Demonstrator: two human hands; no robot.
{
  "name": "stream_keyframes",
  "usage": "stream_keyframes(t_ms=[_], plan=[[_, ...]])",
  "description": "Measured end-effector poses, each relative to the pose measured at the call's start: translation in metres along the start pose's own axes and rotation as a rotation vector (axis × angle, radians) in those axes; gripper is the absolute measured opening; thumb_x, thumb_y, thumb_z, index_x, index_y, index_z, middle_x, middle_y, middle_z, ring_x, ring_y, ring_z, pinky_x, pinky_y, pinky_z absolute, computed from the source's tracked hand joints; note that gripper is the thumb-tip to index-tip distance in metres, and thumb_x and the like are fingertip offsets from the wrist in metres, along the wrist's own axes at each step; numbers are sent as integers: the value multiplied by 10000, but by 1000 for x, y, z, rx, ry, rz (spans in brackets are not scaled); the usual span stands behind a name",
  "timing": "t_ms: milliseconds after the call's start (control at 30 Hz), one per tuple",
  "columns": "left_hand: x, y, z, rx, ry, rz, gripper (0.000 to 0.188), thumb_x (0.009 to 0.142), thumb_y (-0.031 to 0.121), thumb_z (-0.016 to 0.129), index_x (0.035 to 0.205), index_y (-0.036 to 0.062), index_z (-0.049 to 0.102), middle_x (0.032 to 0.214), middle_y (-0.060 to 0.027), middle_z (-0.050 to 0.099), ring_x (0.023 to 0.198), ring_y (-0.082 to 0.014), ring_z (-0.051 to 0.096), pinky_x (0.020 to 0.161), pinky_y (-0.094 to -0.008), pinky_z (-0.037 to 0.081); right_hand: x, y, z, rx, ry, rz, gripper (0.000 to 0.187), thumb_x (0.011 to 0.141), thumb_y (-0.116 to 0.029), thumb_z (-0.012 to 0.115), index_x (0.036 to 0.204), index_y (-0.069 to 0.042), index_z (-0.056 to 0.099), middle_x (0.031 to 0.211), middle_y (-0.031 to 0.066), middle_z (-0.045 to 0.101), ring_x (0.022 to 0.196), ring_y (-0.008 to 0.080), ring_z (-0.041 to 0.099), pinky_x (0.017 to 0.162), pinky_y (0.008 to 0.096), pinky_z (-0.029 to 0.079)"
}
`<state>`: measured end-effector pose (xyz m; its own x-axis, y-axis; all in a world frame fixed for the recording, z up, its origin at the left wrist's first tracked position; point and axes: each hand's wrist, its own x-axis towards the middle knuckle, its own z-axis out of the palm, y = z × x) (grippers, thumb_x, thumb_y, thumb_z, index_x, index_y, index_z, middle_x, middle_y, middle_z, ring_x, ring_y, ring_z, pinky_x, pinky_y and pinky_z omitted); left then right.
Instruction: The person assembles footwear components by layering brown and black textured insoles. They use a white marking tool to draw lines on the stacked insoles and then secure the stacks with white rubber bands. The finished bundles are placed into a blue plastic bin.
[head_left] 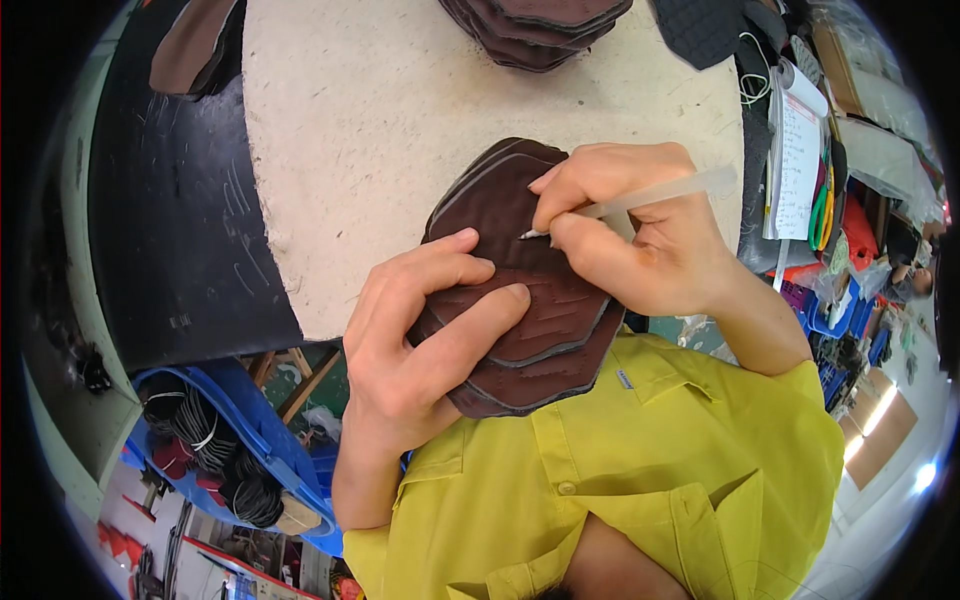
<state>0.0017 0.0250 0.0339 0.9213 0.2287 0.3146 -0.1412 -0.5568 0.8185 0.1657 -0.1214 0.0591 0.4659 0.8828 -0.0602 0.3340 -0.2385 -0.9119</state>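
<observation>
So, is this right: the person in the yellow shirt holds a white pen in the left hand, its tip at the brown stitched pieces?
No, the side is wrong: in the head view, the person in the yellow shirt holds the white pen in the right hand, its tip at the brown stitched pieces.

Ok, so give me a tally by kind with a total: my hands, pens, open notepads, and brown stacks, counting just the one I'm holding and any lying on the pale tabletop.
Hands: 2 (left hand, right hand)
Pen: 1
Notepad: 1
Brown stacks: 2 (held stack, far-edge stack)
Total: 6
</observation>
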Motion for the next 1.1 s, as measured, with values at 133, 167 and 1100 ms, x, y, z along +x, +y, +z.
stream_keyframes(t_ms=[133, 167, 1100], plan=[[0, 0, -1, -2, -4, -4, 396, 564, 190, 781, 947, 98, 733, 934, -101, 636, 953, -319, 663, 778, -373, 528, 0, 1, 4, -21, 50, -58, 102, 799, -5, 570, 826, 28, 663, 705, 97, 639, 639, 143, 611, 647, 270, 508], [0, 0, 0, -3, -2, -6, 396, 565, 189, 781, 947, 97, 733, 935, -101, 636, 953, -319, 663, 779, -374, 528, -1, -3, 4, 36, 69, 23, 100, 795, -3, 568, 817, 28, 661, 706, 98, 639, 637, 143, 611, 663, 278, 514], [16, 8, -9, 144, -92, -98, 424, 658, 171, 777, 1076, 151, 704, 1367, -251, 489, 1232, -389, 494, 919, -431, 434, -6, 3, 5, 94, 248, 25, 77, 811, -2, 529, 794, 22, 600, 703, 43, 582, 623, 94, 546, 550, 248, 431]])
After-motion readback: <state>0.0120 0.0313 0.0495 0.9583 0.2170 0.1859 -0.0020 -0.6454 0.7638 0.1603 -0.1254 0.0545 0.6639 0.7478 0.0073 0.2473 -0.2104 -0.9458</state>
